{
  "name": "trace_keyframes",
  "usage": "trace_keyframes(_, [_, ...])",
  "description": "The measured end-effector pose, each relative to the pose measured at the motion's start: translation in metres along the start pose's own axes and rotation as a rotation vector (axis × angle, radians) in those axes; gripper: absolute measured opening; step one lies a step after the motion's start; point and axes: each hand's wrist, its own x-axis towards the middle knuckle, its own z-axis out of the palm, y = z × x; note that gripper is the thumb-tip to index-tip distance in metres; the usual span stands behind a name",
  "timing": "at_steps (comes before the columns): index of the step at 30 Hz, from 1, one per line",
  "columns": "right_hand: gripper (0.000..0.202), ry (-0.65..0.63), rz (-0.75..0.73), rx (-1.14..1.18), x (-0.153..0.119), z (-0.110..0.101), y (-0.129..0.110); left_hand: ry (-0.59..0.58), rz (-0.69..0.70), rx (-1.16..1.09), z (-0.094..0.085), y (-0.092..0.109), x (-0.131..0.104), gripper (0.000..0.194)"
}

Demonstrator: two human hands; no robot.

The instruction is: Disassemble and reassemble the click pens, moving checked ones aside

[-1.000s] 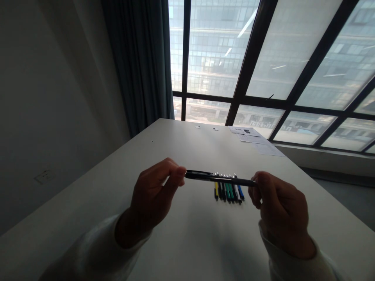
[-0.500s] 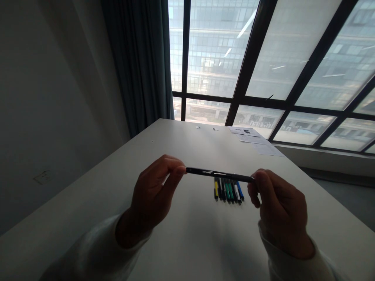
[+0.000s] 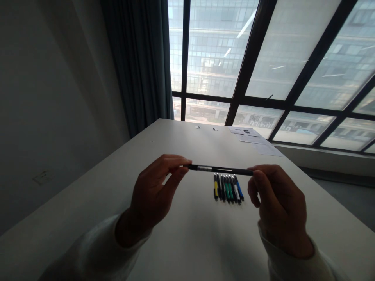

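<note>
A black pen [image 3: 225,170] is stretched nearly level between my two hands, above the table. My left hand [image 3: 156,193] pinches its left end between thumb and fingers. At its right end, my right hand [image 3: 279,205] grips the tip with thumb and index finger, the other fingers curled. A silvery label shows on the barrel near the left end. Just below and beyond the held pen, several pens [image 3: 228,188] lie side by side in a row on the tabletop, with yellow, black, green, white and blue barrels.
The white table [image 3: 181,242] reaches away toward the window. Printed papers [image 3: 249,136] lie at its far right edge, and two small round fittings [image 3: 198,127] sit near the far end. A dark curtain [image 3: 140,66] hangs at the left of the window, beside the wall.
The held pen has been rolled, so a silvery label now faces me. Its right side has risen slightly, making it more level. My left fingertips have shifted a little along it.
</note>
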Motion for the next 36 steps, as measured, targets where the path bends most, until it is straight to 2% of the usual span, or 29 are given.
trace_keyframes(14, [0.012,0.031,0.035,-0.026,-0.0002,0.0006,0.0009,0.044,0.11,0.013,0.0004,-0.0015,0.0001,0.019])
trace_keyframes(24, [0.013,-0.022,0.057,-0.04,0.0012,0.0019,-0.002,0.048,0.114,-0.056,0.0023,-0.0012,0.0004,0.017])
trace_keyframes(36, [0.013,-0.079,0.085,-0.007,0.0015,0.0023,0.0002,0.052,0.107,-0.016,0.0021,0.0017,0.0008,0.014])
